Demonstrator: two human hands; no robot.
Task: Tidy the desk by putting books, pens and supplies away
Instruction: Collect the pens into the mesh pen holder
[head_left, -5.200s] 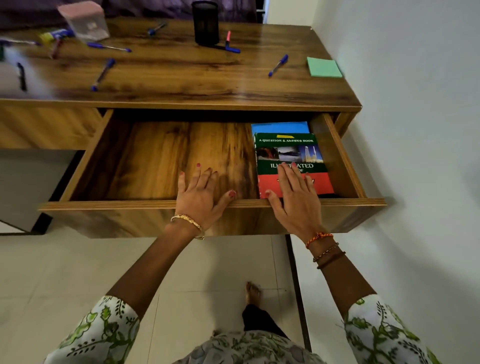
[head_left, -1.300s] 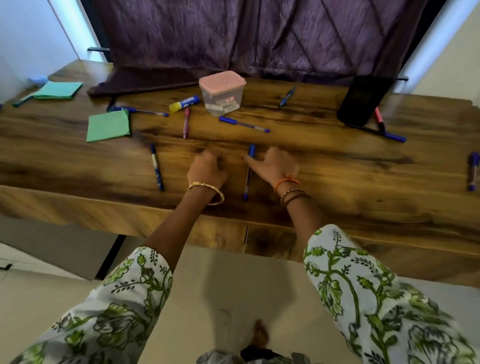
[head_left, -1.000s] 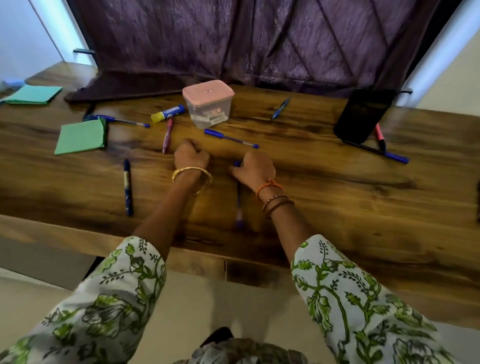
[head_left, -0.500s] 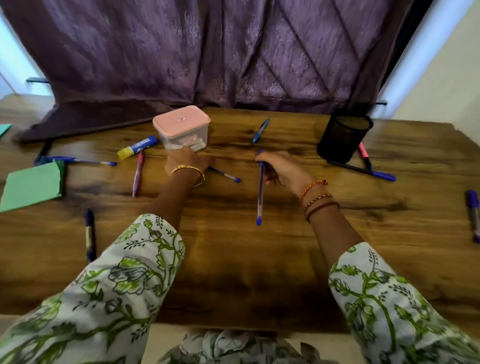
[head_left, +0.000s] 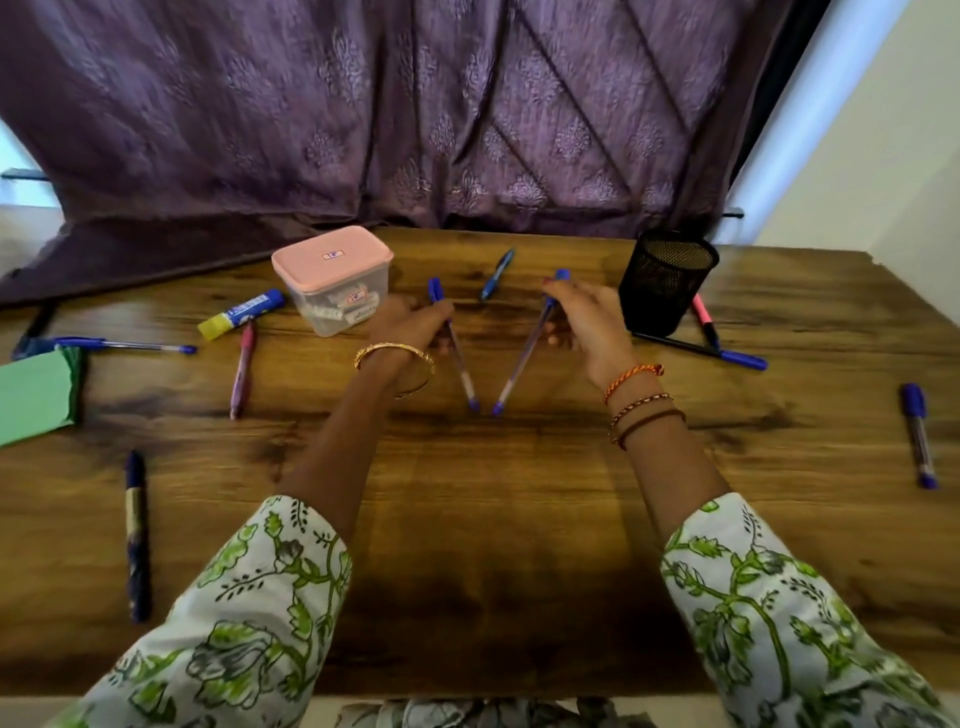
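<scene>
My left hand (head_left: 410, 325) grips a blue pen (head_left: 461, 366) lifted above the wooden desk (head_left: 493, 493), just right of the pink-lidded clear box (head_left: 335, 278). My right hand (head_left: 584, 322) grips a second blue pen (head_left: 522, 364) to the left of the black mesh pen holder (head_left: 665, 280). The two pens slant toward each other and their lower tips nearly meet. Another blue pen (head_left: 496, 274) lies behind my hands.
Loose on the desk: a glue stick (head_left: 241, 314), a pink pen (head_left: 241, 369), a blue pen (head_left: 124, 344), green sticky notes (head_left: 36, 397), a dark pen (head_left: 137, 535), a blue pen (head_left: 918, 435) far right, pens beside the holder (head_left: 727, 353). A purple curtain (head_left: 415, 114) hangs behind.
The drawer with the books is out of view. My left hand has picked up a blue pen from beside the box. My right hand has carried its pen up toward the holder.
</scene>
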